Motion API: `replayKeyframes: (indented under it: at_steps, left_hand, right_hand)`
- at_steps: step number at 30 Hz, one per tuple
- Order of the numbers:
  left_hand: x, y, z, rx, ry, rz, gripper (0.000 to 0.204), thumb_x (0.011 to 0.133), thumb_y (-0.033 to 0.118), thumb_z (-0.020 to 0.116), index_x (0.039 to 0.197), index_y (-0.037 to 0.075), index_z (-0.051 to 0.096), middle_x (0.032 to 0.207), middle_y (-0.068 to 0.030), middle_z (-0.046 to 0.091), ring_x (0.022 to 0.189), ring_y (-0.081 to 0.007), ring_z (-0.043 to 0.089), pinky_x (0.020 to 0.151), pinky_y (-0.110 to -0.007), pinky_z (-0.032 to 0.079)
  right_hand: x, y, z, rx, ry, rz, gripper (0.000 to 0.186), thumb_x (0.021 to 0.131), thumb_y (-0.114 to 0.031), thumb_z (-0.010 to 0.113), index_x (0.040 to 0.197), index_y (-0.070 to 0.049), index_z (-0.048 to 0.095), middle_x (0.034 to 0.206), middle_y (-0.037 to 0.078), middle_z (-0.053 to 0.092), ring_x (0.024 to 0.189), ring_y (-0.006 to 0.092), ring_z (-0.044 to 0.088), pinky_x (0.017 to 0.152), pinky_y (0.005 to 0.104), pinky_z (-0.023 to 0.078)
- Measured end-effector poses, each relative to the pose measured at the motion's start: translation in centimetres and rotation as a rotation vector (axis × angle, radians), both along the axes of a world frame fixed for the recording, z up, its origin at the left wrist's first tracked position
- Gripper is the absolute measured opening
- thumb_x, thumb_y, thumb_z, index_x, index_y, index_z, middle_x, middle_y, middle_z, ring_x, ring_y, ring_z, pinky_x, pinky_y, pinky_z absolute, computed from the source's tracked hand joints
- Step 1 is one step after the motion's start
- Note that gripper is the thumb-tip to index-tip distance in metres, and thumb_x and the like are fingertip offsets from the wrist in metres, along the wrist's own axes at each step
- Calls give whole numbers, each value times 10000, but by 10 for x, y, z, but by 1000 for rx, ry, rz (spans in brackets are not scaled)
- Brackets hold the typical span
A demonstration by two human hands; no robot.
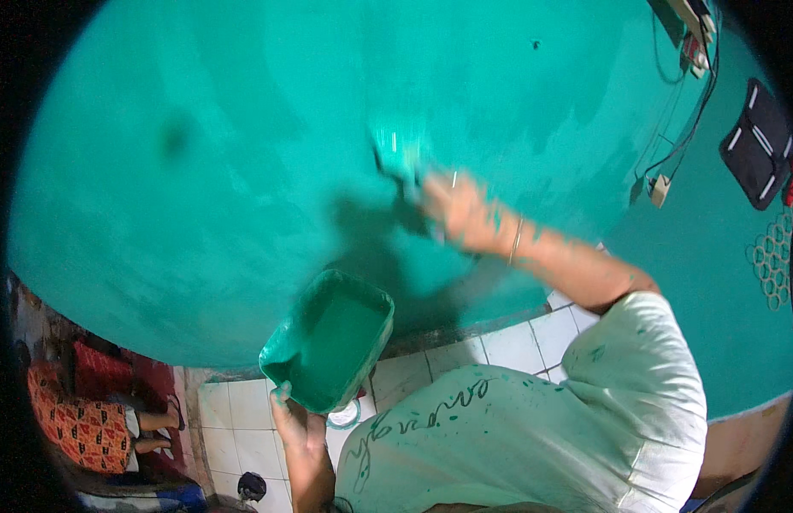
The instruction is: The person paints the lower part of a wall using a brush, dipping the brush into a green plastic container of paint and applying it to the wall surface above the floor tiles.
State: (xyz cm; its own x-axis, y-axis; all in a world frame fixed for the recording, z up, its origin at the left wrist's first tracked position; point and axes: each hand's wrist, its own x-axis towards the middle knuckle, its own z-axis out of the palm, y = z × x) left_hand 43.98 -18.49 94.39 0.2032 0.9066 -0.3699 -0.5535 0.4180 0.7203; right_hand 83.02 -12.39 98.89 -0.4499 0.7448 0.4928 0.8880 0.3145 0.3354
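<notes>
My left hand grips the lower rim of a rectangular tub, its thumb over the edge. Green paint lies inside the tub. My right hand is raised against the green wall, closed around a paintbrush. Motion smears the brush, but its head appears to touch the wall. Green paint spots mark my right wrist and forearm, and a thin bangle circles the wrist. A dark shadow of hand and tub falls on the wall.
Cables and a socket box hang on the right wall, near a dark panel and a chain of rings. White floor tiles run below the wall. Another person in orange patterned clothing is at the lower left. A small white container stands beneath the tub.
</notes>
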Motion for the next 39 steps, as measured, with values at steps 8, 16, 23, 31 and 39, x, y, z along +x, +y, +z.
replayKeyframes:
  at_steps: [8,16,23,31,39]
  left_hand:
    - [4,9,-9,16,43,36,651,751,332,611,1291,47,385,1271,-126,480,1124,-321,506,876,-490,463]
    - [-3,7,-17,28,33,35,685,729,390,630,1293,76,400,1299,-130,463,1143,-342,484,888,-534,434]
    - [6,10,-15,74,-51,6,674,762,377,615,1290,16,404,1305,-142,469,1143,-313,508,885,-451,465]
    - [4,14,-20,121,-42,16,657,763,384,594,1284,25,416,1268,-146,492,1136,-321,506,891,-491,458]
    - [-6,6,-20,51,49,126,682,767,378,592,1305,14,383,1302,-144,472,1142,-311,510,901,-474,457]
  right_hand:
    - [-2,42,-86,-543,274,27,196,674,-59,572,869,-53,594,796,181,589,708,372,586,611,439,485]
    - [16,37,247,513,-27,250,153,667,-48,594,819,-44,609,768,168,589,704,350,581,635,424,483]
    - [16,93,274,1016,-27,196,208,741,5,554,920,-52,643,891,154,605,783,311,594,693,381,476]
    - [-47,40,-76,-449,130,173,289,715,-176,632,971,-54,574,969,219,568,831,362,584,656,445,495]
    - [-26,110,64,-383,408,247,193,720,-242,654,692,-53,626,687,207,597,632,400,573,564,468,465]
